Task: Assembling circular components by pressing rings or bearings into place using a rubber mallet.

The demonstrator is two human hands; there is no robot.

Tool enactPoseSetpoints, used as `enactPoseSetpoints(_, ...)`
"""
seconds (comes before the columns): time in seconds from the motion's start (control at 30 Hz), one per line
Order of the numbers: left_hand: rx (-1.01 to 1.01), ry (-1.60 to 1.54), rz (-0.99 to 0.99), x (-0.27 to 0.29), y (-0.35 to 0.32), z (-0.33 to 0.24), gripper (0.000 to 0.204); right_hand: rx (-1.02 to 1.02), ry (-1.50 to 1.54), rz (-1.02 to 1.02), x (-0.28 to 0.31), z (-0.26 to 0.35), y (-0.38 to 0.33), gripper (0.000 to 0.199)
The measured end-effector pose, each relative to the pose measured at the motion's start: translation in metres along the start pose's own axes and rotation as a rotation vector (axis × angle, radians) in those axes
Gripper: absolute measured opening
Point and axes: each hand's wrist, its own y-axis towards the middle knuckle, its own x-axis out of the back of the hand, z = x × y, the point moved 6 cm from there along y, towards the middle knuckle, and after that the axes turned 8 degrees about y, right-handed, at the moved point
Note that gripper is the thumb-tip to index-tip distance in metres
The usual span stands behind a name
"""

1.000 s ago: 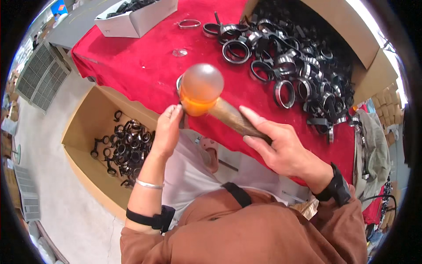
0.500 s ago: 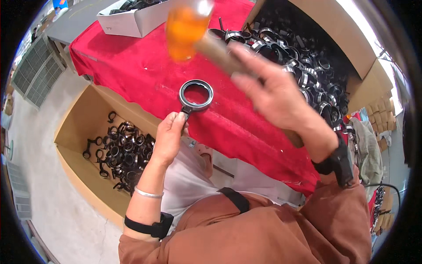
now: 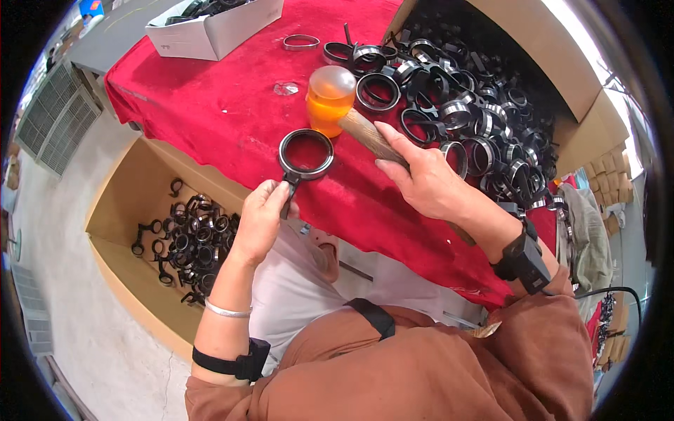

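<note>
L hand (image 3: pixel 264 216) clamps ring (image 3: pixel 303 172) by stem, rim past fingertips, prob. stiff; R hand (image 3: pixel 430 181) grips mallet (image 3: pixel 330 104) hdl, prob. head-heavy.

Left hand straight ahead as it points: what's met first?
Leading with its held black ring, the left hand would probably meet the orange mallet head first; depth is unclear, so it might pass underneath.
</note>
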Motion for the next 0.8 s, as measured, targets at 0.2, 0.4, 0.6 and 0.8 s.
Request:
enactPoseSetpoints(0.2,0.122,0.081,-0.074,-0.005,0.016,-0.015,0.034,-0.092,0.105,0.045,0.002,-0.017,0.006,0.051)
enactPoseSetpoints(0.4,0.157,0.025,-0.172,-0.005,0.019,-0.012,0.029,0.088,0.158,-0.122,0.040,0.013,0.028,0.047)
enactPoseSetpoints(0.6,0.112,0.010,-0.278,-0.003,0.012,-0.014,0.031,0.468,0.095,-0.319,0.028,0.053,0.031,0.048)
enactPoseSetpoints(0.8,0.081,-0.021,-0.326,-0.007,0.013,-0.013,0.029,0.150,0.030,0.003,0.004,0.025,0.045,0.045)
